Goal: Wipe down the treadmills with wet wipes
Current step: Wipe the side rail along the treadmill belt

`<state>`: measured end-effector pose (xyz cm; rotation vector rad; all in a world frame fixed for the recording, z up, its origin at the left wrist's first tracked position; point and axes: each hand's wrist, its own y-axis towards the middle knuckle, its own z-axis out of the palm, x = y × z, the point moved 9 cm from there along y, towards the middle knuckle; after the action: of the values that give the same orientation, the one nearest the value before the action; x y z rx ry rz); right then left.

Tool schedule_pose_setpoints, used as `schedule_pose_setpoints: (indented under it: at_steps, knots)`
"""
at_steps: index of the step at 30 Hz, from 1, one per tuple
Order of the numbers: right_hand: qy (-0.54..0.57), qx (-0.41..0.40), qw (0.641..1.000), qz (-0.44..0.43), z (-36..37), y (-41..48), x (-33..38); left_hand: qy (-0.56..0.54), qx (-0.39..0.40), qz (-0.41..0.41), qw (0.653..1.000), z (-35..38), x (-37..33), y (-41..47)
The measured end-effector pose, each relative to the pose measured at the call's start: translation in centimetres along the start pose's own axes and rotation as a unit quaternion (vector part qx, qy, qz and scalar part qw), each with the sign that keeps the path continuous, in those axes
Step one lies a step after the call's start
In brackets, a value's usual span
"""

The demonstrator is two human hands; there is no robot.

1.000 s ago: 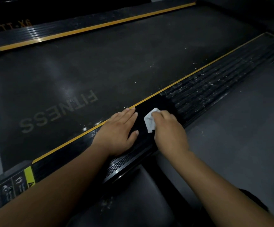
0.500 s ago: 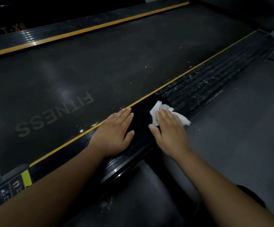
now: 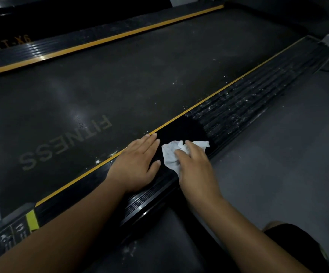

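Wet wipe (image 3: 170, 154) closer to flat, empty left hand (image 3: 135, 164), under straight fingers (image 3: 192, 147) of right hand (image 3: 196, 166)

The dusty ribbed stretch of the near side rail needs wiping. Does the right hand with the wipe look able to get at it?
Probably yes: the right hand presses the wipe on the side rail just short of the dusty stretch, with nothing between them.

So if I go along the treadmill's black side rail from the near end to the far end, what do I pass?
Yellow-green sticker → left hand → wet wipe → clean black patch → dusty ribbed stretch.
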<state>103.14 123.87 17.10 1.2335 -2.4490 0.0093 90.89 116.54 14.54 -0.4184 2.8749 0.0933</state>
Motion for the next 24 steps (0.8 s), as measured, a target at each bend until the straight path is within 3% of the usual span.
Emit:
schedule_pose_setpoints:
  at_steps: [3, 5, 8, 13, 20, 22, 24]
  knots:
    - [-0.002, 0.045, 0.997, 0.062, 2.0, 0.7, -0.3, -0.002, 0.001, 0.002, 1.000, 0.1, 0.1, 0.1]
    - [-0.031, 0.030, 0.999, 0.033, 2.2, 0.5, 0.7, -0.003, 0.002, 0.006, 1.000, 0.1, 0.1, 0.0]
    - [0.016, 0.029, 0.998, -0.045, 1.9, -1.3, 1.2, -0.003, -0.001, 0.008, 1.000, 0.1, 0.1, 0.0]
    - [0.030, -0.060, 0.998, -0.010, -0.1, -0.3, -3.4, 0.003, 0.003, 0.007, 1.000, -0.1, -0.1, 0.1]
    - [0.032, -0.116, 0.991, 0.055, -1.9, 1.8, -5.9, 0.004, 0.008, 0.001, 1.000, 0.1, 0.0, 0.1]
    - [-0.008, -0.107, 0.994, 0.000, -1.3, 0.7, -3.1, 0.006, 0.008, 0.002, 1.000, 0.1, 0.0, 0.1]
    - [-0.031, -0.023, 0.997, -0.066, 1.1, -1.7, -0.7, 0.008, 0.008, 0.002, 1.000, 0.0, -0.1, 0.1]
